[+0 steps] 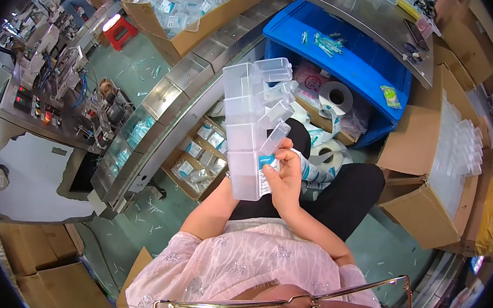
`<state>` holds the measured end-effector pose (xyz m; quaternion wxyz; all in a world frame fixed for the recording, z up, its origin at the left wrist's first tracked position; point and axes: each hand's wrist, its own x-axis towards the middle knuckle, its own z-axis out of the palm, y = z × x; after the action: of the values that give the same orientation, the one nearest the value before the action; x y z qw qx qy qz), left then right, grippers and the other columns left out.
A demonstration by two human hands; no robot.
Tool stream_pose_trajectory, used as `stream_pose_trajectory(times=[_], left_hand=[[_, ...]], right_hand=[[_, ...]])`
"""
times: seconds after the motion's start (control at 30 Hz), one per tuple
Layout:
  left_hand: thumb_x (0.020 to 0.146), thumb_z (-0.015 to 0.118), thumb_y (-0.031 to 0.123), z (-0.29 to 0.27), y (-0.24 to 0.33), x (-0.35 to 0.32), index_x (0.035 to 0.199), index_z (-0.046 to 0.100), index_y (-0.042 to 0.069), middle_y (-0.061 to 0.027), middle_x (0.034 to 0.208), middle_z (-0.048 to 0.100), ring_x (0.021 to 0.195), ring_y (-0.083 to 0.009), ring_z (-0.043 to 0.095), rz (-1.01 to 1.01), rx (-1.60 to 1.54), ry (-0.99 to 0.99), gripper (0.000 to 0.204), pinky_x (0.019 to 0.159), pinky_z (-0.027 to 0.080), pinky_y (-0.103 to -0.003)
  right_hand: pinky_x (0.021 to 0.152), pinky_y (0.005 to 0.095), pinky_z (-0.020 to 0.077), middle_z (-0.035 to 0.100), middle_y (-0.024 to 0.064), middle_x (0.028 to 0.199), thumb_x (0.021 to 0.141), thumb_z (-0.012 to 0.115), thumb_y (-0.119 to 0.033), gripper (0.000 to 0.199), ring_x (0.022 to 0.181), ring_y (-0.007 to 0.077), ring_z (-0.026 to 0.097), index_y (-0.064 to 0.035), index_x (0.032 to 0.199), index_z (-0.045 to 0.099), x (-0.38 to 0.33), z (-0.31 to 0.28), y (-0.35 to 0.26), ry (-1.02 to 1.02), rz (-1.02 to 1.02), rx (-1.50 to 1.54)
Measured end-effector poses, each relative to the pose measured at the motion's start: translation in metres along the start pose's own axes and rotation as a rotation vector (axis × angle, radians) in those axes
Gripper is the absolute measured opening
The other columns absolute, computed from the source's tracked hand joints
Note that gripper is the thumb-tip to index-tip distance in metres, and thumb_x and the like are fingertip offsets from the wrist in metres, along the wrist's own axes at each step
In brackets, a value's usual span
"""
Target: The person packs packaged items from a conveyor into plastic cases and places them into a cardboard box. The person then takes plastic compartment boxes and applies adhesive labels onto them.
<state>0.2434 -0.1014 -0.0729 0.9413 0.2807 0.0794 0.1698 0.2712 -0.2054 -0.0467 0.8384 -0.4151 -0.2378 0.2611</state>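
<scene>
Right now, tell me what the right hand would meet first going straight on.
The right hand would most likely meet the row of clear plastic boxes first, near the blue-and-white label it touches; depth is unclear.

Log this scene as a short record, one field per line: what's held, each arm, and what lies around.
Held: row of joined, frosted clear plastic boxes, clear flaps sticking out along its right edge
Right hand: grip at the row's near end, thumb on a small blue-and-white label
Left forearm: runs behind the row, hand mostly hidden
Ahead: smooth blue plastic surface bearing small teal-and-white pieces; white roll beneath
Right side: open brown cardboard box
</scene>
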Motion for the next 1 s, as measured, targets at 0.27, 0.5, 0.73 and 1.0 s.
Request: stream_pose_trajectory(times=[0.27,0.5,0.73,1.0], left_hand=[[0.086,0.048,0.036,-0.017,0.003,0.004,0.124,0.040,0.005,-0.0220,0.109,0.054,0.103,-0.0321,0.053,0.028,-0.056,-0.101,0.050,0.086,0.046,-0.046],[0.085,0.049,0.038,-0.012,0.009,0.004,0.129,0.035,0.008,-0.0198,0.119,0.048,0.112,-0.0304,0.046,0.224,0.156,-0.092,0.056,0.091,0.040,-0.053],[0.085,0.048,0.040,-0.020,0.007,-0.009,0.127,0.035,0.003,-0.0107,0.117,0.050,0.107,-0.0202,0.049,0.422,0.053,0.097,0.057,0.088,0.043,-0.036],[0.084,0.057,0.020,-0.004,0.040,-0.033,0.121,0.040,0.003,-0.0059,0.113,0.052,0.101,-0.0192,0.052,0.367,0.004,0.308,0.044,0.089,0.042,-0.034]], right_hand=[[0.090,0.0342,0.0351,0.046,0.0139,0.103,0.073,0.062,-0.005,0.036,0.100,0.0257,0.046,-0.0003,0.103,0.045,0.000,-0.006,-0.012,-0.018,-0.223,-0.646],[0.103,0.0490,0.0165,0.018,0.0230,0.140,0.068,0.071,-0.032,0.096,0.128,0.0395,0.022,0.0001,0.137,0.013,0.002,-0.022,-0.005,-0.500,-0.100,-0.789],[0.088,0.0395,0.0409,0.048,0.0208,0.118,0.061,0.076,-0.010,0.069,0.105,0.0355,0.050,0.0007,0.120,0.043,-0.012,-0.028,0.003,-0.120,-0.360,-0.896],[0.088,0.0316,0.0423,0.048,0.0184,0.121,0.062,0.070,0.004,0.068,0.103,0.0231,0.054,0.0047,0.124,0.041,-0.015,-0.028,-0.006,-0.169,-0.034,-0.504]])
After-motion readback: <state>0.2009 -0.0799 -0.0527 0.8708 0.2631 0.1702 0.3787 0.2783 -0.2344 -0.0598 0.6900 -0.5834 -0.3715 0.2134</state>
